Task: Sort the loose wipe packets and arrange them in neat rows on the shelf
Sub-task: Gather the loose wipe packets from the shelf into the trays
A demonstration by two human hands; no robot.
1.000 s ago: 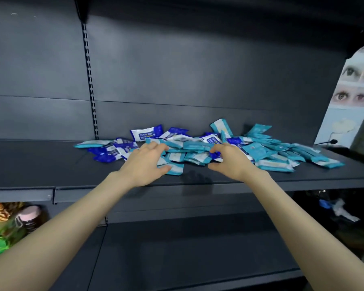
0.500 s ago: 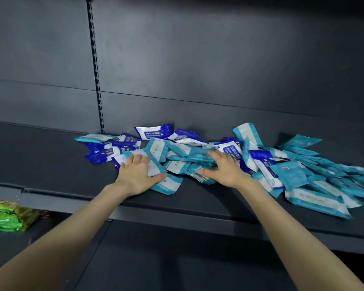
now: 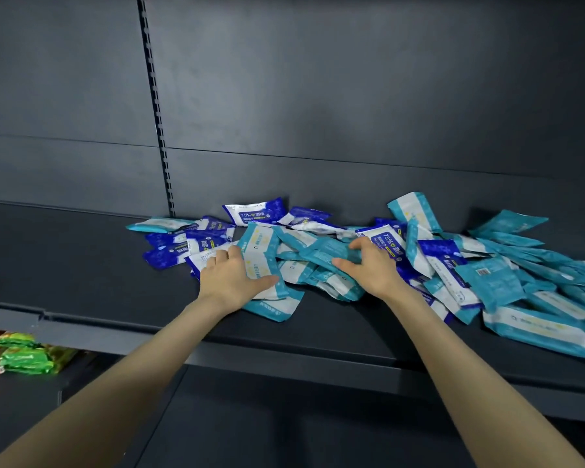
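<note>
Your shelf [image 3: 81, 265] shows no neat row yet: the pile of wipe packets [image 3: 453, 275] lies jumbled from its middle to the right edge, with dark blue packets [image 3: 169, 255] mostly at the left and teal ones mixed through the rest. Sorting looks barely begun, and every row is left to build. Your left hand [image 3: 232, 282] rests flat, fingers straight, on a white-and-teal packet [image 3: 260, 255]; your right hand [image 3: 368, 270] curls its fingers round a teal packet [image 3: 321, 253]
</note>
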